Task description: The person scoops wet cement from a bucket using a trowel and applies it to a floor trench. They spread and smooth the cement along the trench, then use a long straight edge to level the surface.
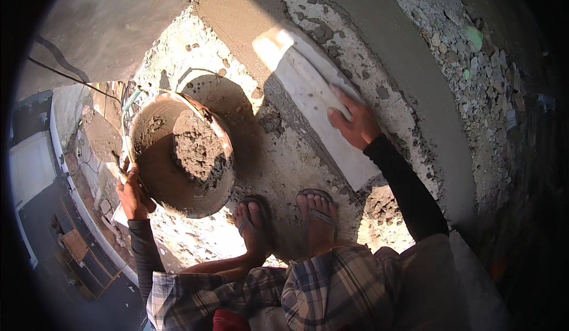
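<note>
Pale board (305, 97) at one o'clock in the head view, and the right hand (358, 123) had it, fingers clamped along its raised ridge! Round at nine sat the bucket (155, 180), mortar (198, 147) inside; the left hand (135, 196) curled beside its rim, exact grip impossible to tell.

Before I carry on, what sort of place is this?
Probably a construction site, seemingly outdoors: there's a bucket holding mortar or concrete, a smooth grey cement strip along the ground, and loose rubble beside it.
</note>
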A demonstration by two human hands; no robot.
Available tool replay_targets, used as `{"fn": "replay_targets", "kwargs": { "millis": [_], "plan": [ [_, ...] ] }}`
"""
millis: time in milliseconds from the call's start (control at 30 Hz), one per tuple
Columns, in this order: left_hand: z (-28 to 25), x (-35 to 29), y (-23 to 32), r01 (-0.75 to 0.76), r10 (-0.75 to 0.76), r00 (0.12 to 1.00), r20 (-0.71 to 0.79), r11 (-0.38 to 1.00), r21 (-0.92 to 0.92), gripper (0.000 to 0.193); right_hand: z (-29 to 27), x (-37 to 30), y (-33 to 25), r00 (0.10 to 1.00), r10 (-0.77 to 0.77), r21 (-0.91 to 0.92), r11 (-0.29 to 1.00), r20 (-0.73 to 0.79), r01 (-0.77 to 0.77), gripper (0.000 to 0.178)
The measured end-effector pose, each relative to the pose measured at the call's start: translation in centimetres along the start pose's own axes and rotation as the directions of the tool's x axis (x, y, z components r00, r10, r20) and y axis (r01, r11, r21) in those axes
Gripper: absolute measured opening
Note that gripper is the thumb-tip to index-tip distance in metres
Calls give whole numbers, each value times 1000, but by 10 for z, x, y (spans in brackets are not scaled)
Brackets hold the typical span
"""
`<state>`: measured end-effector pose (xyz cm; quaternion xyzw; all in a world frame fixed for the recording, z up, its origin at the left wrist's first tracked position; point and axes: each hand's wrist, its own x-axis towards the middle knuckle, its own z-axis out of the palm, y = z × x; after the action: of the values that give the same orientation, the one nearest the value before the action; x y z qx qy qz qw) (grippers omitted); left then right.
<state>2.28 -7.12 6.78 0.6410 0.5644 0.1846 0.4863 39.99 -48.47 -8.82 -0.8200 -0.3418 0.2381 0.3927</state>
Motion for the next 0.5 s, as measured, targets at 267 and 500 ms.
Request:
{"fn": "replay_targets", "kwargs": {
  "millis": [267,500],
  "plan": [
    [4,2,-1,20,-20,1000,7,999,34,47,-18,15,32,988,97,-91,992,116,-87,64],
    [4,-7,4,71,-71,997,22,997,23,48,-20,-191,19,920,116,-116,990,374,-77,64]
  ]
}}
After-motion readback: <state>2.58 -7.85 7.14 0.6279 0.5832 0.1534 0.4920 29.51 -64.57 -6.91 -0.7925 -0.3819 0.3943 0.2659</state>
